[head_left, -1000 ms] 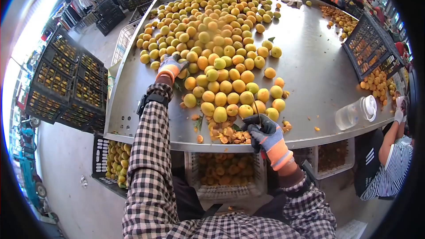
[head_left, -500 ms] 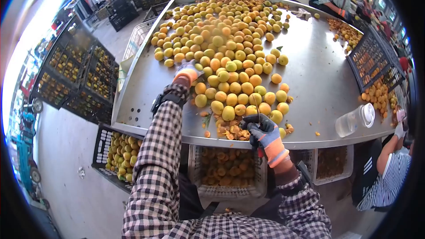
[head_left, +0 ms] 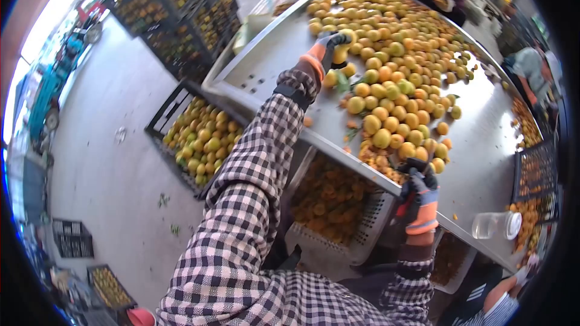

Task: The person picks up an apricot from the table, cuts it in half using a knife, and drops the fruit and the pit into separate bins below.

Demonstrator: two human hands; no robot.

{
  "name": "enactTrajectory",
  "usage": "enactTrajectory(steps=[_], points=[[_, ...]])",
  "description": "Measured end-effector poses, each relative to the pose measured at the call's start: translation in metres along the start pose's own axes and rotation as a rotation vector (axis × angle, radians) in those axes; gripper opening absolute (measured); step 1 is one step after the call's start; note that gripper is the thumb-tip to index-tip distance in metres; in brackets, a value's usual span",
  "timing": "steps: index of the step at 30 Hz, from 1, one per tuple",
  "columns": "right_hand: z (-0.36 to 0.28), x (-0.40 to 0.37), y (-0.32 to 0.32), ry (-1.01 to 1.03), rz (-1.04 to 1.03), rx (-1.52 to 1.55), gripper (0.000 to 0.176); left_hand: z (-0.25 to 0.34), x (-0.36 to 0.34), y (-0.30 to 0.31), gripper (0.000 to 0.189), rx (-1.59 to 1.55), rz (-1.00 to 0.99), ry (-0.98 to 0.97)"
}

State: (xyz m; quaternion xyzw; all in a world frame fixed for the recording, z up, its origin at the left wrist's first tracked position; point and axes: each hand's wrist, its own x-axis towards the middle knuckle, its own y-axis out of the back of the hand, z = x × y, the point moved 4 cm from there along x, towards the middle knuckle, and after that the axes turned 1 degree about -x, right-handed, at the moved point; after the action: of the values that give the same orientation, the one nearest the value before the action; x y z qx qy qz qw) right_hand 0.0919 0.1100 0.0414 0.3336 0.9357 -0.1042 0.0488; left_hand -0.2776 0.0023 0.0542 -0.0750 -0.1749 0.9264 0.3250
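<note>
On the metal table (head_left: 483,196) lies a large heap of yellow-orange fruit (head_left: 411,78). My left hand (head_left: 329,48), gloved, is at the heap's left side with its fingers wrapped round yellow fruit (head_left: 345,37). At the table's front edge my right hand (head_left: 418,190), in a grey and orange glove, is closed on a tool with a red handle (head_left: 401,209); the tool's tip is too small to make out. Cut fruit pieces (head_left: 380,160) lie just left of that hand.
Below the table edge sit a crate of cut fruit (head_left: 314,238) and, to the left, a black crate of whole fruit (head_left: 158,122). Stacked crates (head_left: 175,21) stand behind. A clear plastic jar (head_left: 490,226) is at the right. Other people work around the table.
The view has turned left, so the table appears tilted and shifted right. My left hand has closed on fruit and lifted it. My right hand stays by the cut pieces.
</note>
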Motion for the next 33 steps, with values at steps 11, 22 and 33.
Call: enactTrajectory(steps=[11,22,33], points=[[0.003,-0.001,0.001,-0.004,0.056,0.028,0.02,0.053,-0.218,0.268,0.032,-0.137,0.244,-0.007],[-0.003,0.009,-0.003,-0.053,0.012,0.172,0.016,0.036,-0.076,0.091,0.045,0.795,0.144,-0.003],[-0.01,0.016,0.007,-0.097,0.015,0.158,0.017,-0.09,0.072,-0.093,0.056,1.632,-0.027,-0.147]])
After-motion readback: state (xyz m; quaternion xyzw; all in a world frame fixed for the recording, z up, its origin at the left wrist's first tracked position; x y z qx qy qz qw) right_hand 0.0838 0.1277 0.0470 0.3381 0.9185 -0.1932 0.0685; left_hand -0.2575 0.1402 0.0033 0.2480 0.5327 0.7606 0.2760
